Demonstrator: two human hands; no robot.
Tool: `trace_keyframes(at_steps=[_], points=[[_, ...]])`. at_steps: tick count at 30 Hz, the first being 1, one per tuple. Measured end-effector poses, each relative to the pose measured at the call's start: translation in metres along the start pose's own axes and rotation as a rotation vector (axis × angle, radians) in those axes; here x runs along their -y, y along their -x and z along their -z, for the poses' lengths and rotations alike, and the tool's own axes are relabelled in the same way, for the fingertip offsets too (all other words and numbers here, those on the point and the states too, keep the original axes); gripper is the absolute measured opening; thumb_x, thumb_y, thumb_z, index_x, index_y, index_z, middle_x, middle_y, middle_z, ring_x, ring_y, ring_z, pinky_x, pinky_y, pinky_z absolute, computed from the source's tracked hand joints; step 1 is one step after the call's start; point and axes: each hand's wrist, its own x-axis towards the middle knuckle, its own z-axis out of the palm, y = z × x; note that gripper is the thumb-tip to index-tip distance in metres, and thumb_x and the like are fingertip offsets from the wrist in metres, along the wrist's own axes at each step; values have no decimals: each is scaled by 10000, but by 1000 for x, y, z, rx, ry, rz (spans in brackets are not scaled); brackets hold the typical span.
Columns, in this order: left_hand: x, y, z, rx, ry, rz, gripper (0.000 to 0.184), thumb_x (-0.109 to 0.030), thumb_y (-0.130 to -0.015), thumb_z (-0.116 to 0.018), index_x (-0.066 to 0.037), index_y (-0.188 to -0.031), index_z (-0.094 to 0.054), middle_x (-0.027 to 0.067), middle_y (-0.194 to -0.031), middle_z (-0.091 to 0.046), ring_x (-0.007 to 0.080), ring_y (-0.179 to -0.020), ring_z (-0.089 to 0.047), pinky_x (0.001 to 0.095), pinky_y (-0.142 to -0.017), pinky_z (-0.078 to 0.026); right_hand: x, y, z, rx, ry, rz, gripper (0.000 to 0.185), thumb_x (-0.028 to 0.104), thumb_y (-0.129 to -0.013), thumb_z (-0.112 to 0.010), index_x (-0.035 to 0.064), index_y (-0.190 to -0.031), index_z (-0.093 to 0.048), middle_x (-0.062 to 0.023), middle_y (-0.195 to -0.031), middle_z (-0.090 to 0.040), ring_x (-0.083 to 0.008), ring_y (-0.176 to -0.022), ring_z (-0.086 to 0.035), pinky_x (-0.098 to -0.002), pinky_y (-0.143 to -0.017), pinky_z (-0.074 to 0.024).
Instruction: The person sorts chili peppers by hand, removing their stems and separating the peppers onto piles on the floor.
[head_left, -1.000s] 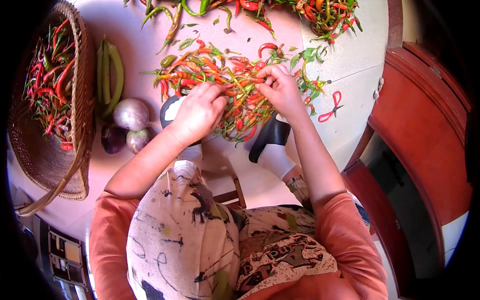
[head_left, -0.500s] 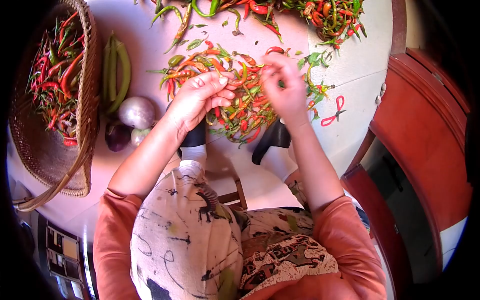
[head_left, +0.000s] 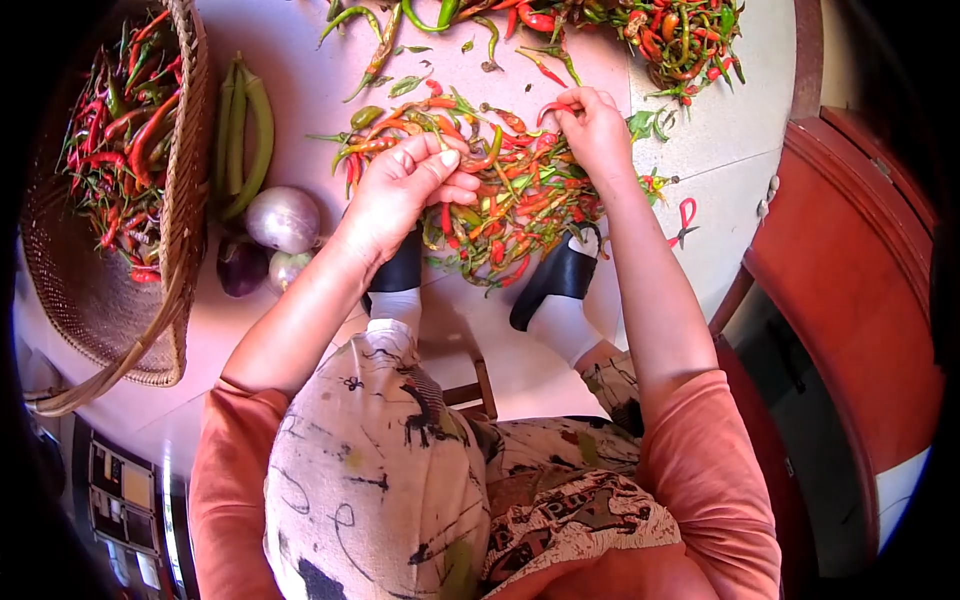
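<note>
A loose pile of red, orange and green chilies [head_left: 500, 225] lies on the floor between my shoes. Above its left part is my left hand [head_left: 415, 182], palm turned partly up, thumb pressed to the fingers around the thin stem end of a chili. At the pile's upper right edge, my right hand [head_left: 592, 125] pinches a curved red chili [head_left: 553, 110] between thumb and forefinger.
A woven basket [head_left: 190, 150] with red chilies stands at left. Beside it are long green vegetables [head_left: 247, 135] and purple-white eggplants [head_left: 283, 219]. Red-handled scissors [head_left: 685, 222] lie right of my right forearm. More chilies [head_left: 675, 40] are at the top; red wooden furniture [head_left: 850, 260] stands right.
My right hand has left the pile's middle, moved right and up, and taken hold of the curved red chili. My left hand has lifted slightly and turned its palm up. The view has shifted slightly.
</note>
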Motion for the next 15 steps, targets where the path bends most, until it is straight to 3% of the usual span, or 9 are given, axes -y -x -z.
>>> trace_keyframes(at_steps=[4, 6, 7, 9, 15], points=[[0, 1, 2, 48, 134, -21, 275, -124, -940, -454, 19, -1170, -501, 125, -1035, -606, 189, -870, -626, 303, -800, -523, 9, 7, 10, 7, -287, -118, 189, 111, -821, -631, 38, -992, -601, -40, -849, -628, -79, -602, -520, -213, -550, -436], [0, 2, 1, 105, 229, -17, 290, -125, -942, -446, 22, -1189, -487, 133, -1047, -600, 196, -889, -623, 311, -814, -519, 22, 14, 20, 106, -876, -300, 192, 106, -869, -584, 25, -1042, -576, -50, -892, -649, -35, -580, -475, -174, -504, -381], [-2, 3, -3, 109, 227, -33, 302, -120, -940, -449, 19, -1207, -476, 131, -1056, -597, 191, -896, -618, 312, -822, -516, 27, 18, 25, 104, -874, -299, 192, 106, -869, -584, 25, -1042, -576, -50, -892, -649, -35, -580, -475, -174, -504, -381], [-4, 2, -8, 113, 226, -49, 315, -114, -938, -452, 15, -1224, -465, 128, -1065, -593, 186, -904, -613, 312, -829, -512, 36, 25, 33, 285, -1193, -452, 191, 123, -890, -548, 27, -1051, -582, -69, -934, -656, -31, -584, -491, -161, -523, -385], [-9, 3, -11, 36, -56, -150, 336, -89, -913, -509, -30, -1242, -482, 90, -1079, -591, 140, -908, -589, 279, -833, -489, 51, 39, 29, 399, -1483, -446, 264, 107, -899, -521, -1, -1139, -528, -101, -955, -645, -41, -578, -473, -164, -527, -375]])
